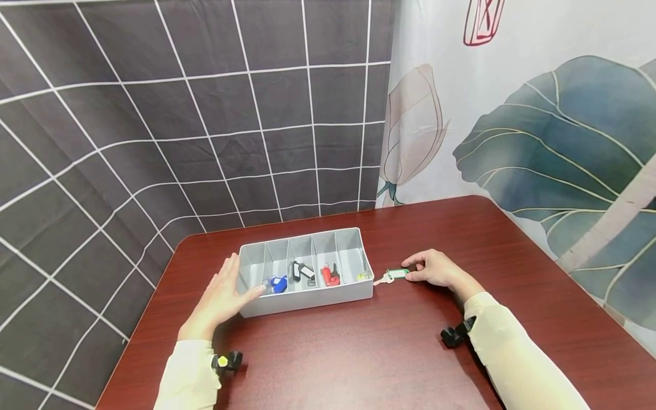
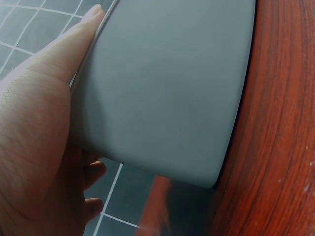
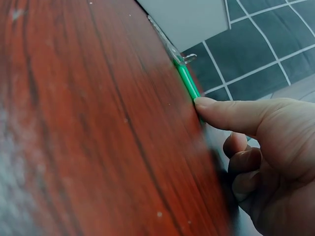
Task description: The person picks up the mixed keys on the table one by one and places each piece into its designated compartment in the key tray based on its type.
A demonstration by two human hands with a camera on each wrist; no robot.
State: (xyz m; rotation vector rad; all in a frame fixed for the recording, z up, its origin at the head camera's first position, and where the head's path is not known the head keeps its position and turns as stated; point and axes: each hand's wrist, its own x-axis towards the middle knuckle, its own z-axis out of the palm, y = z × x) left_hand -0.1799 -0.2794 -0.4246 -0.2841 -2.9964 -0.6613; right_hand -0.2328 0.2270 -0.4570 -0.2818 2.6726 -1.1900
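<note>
A grey tray point(image 1: 307, 297) with a row of compartments stands on the table. My left hand point(image 1: 220, 296) rests against its left end, fingers straight along that side and thumb over the front rim; the left wrist view shows the thumb along the tray's edge point(image 2: 167, 88). To the right of the tray, my right hand point(image 1: 435, 269) pinches the end of a green key tag point(image 1: 398, 274) between thumb and index finger. A key point(image 1: 383, 279) on that tag points toward the tray. In the right wrist view the thumb meets the green tag point(image 3: 188, 81); the index fingertip is hidden.
Separate compartments hold a blue key tag point(image 1: 279, 284), black key tags point(image 1: 307, 271), a red key tag point(image 1: 328, 277) and, at the right, something yellow point(image 1: 361, 276). Dark red tabletop point(image 1: 328, 353) lies in front. A grid-patterned cloth point(image 1: 205, 114) hangs behind.
</note>
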